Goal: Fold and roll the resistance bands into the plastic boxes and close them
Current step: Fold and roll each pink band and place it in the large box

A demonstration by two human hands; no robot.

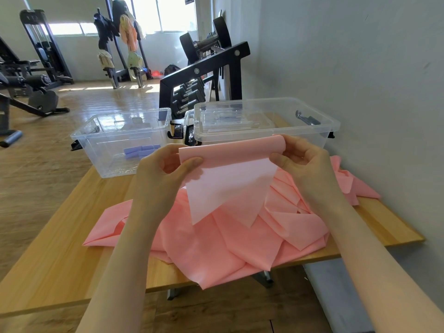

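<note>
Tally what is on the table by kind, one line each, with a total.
Clear plastic boxes: 2, an open box and a lidded box.
Purple band rolls, a cluster in the open box: cannot be counted, taken as 1.
Pink band, heaped; number of bands unclear, taken as 1.
Total: 4.

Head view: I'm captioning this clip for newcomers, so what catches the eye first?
The pink band, held up by the left hand and right hand over a crumpled pink heap on the wooden table. Behind stand an open clear box and a lidded box.
</note>
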